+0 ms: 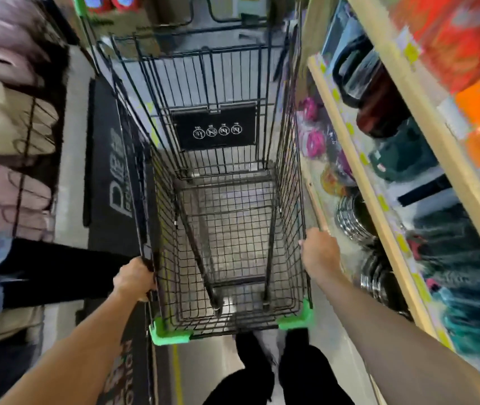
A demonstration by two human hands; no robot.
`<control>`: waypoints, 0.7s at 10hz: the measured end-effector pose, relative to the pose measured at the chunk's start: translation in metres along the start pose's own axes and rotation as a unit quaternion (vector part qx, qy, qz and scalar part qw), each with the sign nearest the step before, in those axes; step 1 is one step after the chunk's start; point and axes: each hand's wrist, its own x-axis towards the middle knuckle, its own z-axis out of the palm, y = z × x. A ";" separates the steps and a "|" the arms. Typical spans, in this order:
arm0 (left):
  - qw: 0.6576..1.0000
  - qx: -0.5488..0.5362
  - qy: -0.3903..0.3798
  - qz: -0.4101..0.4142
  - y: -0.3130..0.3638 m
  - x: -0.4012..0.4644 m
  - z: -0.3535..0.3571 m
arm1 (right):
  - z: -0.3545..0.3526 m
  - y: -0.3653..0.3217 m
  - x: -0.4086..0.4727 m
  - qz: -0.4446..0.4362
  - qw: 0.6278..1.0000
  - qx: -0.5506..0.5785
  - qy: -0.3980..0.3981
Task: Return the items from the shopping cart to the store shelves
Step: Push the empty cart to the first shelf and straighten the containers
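Black wire shopping cart [227, 229] in the aisle between shelves [379, 182] and a fabric rack [13, 141], left hand [135, 279] gripping its left rim, right hand [320, 252] curled over its right rim, no goods visible in the basket

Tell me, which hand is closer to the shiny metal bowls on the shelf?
The right hand. It grips the cart's right rim just beside the stacked metal bowls, while the left hand grips the opposite rim, across the cart.
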 end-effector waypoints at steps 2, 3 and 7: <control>1.000 -0.006 0.007 -0.013 0.072 0.084 -0.062 | -0.048 -0.067 0.127 -0.034 0.998 0.047 0.011; 1.000 -0.014 0.009 -0.020 0.111 0.124 -0.094 | -0.066 -0.102 0.186 -0.041 0.998 0.037 0.019; 0.982 0.176 0.044 0.050 0.198 0.198 -0.198 | -0.122 -0.197 0.294 -0.027 0.998 -0.047 0.017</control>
